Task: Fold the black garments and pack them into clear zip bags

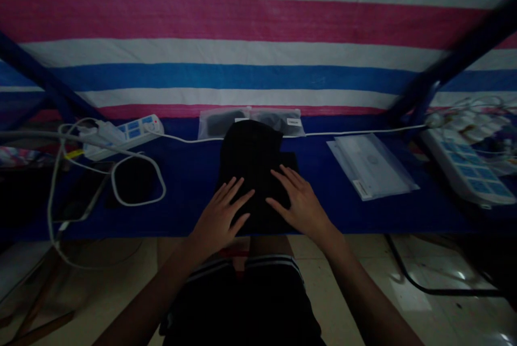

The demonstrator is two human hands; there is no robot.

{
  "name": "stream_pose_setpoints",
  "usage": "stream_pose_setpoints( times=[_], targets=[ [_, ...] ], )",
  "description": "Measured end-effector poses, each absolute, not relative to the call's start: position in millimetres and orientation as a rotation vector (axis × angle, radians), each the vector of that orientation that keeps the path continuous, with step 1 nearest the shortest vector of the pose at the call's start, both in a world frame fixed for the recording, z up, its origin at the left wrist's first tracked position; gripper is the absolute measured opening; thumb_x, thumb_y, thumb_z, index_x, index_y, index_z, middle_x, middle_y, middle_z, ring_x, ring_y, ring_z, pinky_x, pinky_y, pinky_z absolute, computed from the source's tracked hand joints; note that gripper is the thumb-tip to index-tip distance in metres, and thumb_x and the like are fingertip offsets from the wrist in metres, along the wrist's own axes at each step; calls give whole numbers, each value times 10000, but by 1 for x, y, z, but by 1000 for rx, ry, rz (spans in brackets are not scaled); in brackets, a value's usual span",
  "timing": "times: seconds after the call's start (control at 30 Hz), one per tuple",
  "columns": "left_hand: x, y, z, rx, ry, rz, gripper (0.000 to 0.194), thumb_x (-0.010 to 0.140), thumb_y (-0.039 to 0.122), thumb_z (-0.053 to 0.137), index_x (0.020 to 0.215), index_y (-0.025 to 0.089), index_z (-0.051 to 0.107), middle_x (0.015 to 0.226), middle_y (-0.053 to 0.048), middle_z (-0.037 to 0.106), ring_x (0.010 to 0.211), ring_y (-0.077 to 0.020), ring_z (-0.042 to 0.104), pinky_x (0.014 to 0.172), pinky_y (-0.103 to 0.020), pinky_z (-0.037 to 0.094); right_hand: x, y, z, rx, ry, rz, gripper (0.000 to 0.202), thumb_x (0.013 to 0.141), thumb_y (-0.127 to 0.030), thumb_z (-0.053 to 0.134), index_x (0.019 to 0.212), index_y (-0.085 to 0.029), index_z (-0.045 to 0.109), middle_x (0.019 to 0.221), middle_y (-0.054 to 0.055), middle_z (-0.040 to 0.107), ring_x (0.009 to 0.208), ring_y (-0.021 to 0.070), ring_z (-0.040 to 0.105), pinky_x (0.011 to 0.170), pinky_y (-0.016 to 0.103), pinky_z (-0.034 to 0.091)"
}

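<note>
Lying on the blue table, a black cloth item served as the reference point. The left hand rested flat on its left side, fingers spread and nearly straight; the right hand rested likewise on its right side, fingers apart. Both touched the cloth without grasping it.

Directly behind the cloth lay two translucent bags, side by side, each containing a dark item and showing a white label. Right of the cloth, well apart, lay overlapping translucent pouches, also labelled; their contents could not be determined. Left of and behind the cloth, a power strip held white plugs. Far right of the cloth stood a second power strip.
</note>
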State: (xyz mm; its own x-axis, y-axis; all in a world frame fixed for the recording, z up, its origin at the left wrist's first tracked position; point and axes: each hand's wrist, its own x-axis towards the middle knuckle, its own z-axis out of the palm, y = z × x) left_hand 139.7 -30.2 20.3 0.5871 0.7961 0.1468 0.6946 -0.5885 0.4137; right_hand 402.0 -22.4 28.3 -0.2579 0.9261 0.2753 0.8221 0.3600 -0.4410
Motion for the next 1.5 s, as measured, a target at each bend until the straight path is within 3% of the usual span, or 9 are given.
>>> stream_pose_setpoints(
  times=[0.13, 0.27, 0.4, 0.53, 0.8, 1.07, 1.27, 1.43, 1.5],
  targets=[
    [121, -37, 25, 2550, 1117, 376, 626, 1046, 376, 575, 1628, 379, 345, 1761, -62, 202, 1629, -335, 174, 1290, -644, 262, 406, -48, 17, -1534, -2279, 236, 830, 973, -593, 630, 1656, -243, 314, 1726, 166, 284, 1612, 369, 206, 1277, 664, 249],
    [110, -40, 25, 2551, 985, 406, 629, 1002, 358, 661, 1583, 359, 420, 1708, -60, 351, 1619, -326, 221, 1295, -671, 237, 417, -54, 21, -1382, -2336, 294, 873, 924, -554, 705, 1648, -254, 321, 1747, 160, 220, 1618, 371, 174, 1274, 680, 242],
    [108, -41, 20, 2467, 984, 613, 350, 1020, 269, 622, 1369, 275, 590, 1542, -80, 568, 1528, -258, 430, 1298, -624, 297, 425, -59, 26, -1153, -2368, 392, 465, 904, -378, 738, 1327, -225, 621, 1680, 141, 384, 1594, 334, 286, 1273, 653, 289],
    [108, -42, 18, 2370, 988, 743, 52, 1032, 211, 573, 1051, 241, 611, 1380, -75, 687, 1435, -236, 549, 1282, -616, 343, 427, -61, 26, -1108, -2320, 395, 219, 912, -333, 730, 1077, -216, 645, 1558, 154, 541, 1525, 309, 426, 1244, 622, 372],
    [102, -43, 35, 2261, 860, 736, 192, 981, 214, 593, 789, 227, 596, 1339, -70, 725, 1440, -293, 546, 1291, -647, 272, 429, -62, 25, -1016, -2350, 421, 20, 889, -255, 692, 888, -236, 686, 1482, 100, 627, 1454, 304, 519, 1202, 634, 411],
    [100, -41, 34, 2111, 834, 856, 205, 983, 229, 542, 818, 239, 662, 899, -21, 779, 1081, -241, 716, 1191, -565, 384, 436, -59, 29, -967, -2170, 573, 200, 941, -324, 612, 806, -241, 735, 1389, 79, 699, 1389, 317, 579, 1154, 624, 445],
    [100, -37, 32, 1945, 894, 843, 360, 1036, 398, 519, 778, 229, 704, 748, -24, 737, 792, -204, 694, 1016, -454, 492, 429, -54, 26, -1211, -2083, 533, 162, 978, -318, 617, 1072, -248, 727, 1414, 107, 678, 1380, 299, 590, 1135, 560, 502],
    [104, -25, 44, 1871, 1020, 760, 394, 1064, 404, 494, 801, 207, 712, 764, -18, 740, 741, -177, 706, 721, -308, 521, 425, -41, 20, -1404, -2148, 385, 458, 1006, -399, 597, 1432, -232, 590, 1607, 138, 501, 1511, 313, 449, 1245, 610, 362],
    [112, -20, 46, 1941, 1110, 814, 365, 1071, 371, 487, 829, 207, 706, 795, -17, 742, 761, -173, 713, 722, -301, 533, 424, -36, 16, -1490, -2209, 323, 601, 1014, -479, 580, 1551, -226, 485, 1682, 143, 391, 1576, 322, 333, 1276, 618, 294]
  ],
)
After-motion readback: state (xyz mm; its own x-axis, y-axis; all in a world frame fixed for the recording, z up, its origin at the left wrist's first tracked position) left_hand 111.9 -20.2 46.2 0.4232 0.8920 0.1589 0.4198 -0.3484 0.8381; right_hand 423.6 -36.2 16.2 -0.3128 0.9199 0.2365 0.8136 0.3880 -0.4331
